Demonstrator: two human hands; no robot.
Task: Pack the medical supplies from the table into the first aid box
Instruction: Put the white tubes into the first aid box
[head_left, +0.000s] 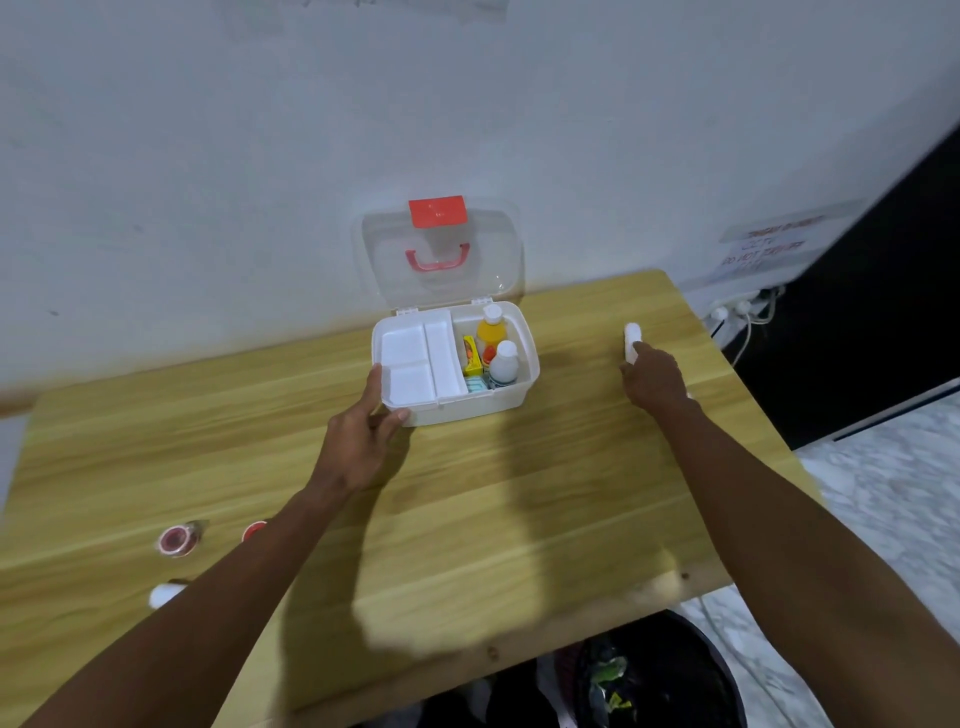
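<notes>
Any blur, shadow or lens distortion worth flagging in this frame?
Head view: wide-angle lens bows the table edges; a broad shadow crosses the table before the first aid box; right hand and white item are motion-smeared, as are the red-lidded containers at lower left; box contents stay legible.

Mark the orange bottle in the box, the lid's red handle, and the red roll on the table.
orange bottle (491, 335), head view, on its orange body.
red handle (437, 266), head view, on its lower bar.
red roll (176, 540), head view, on its red centre.
</notes>
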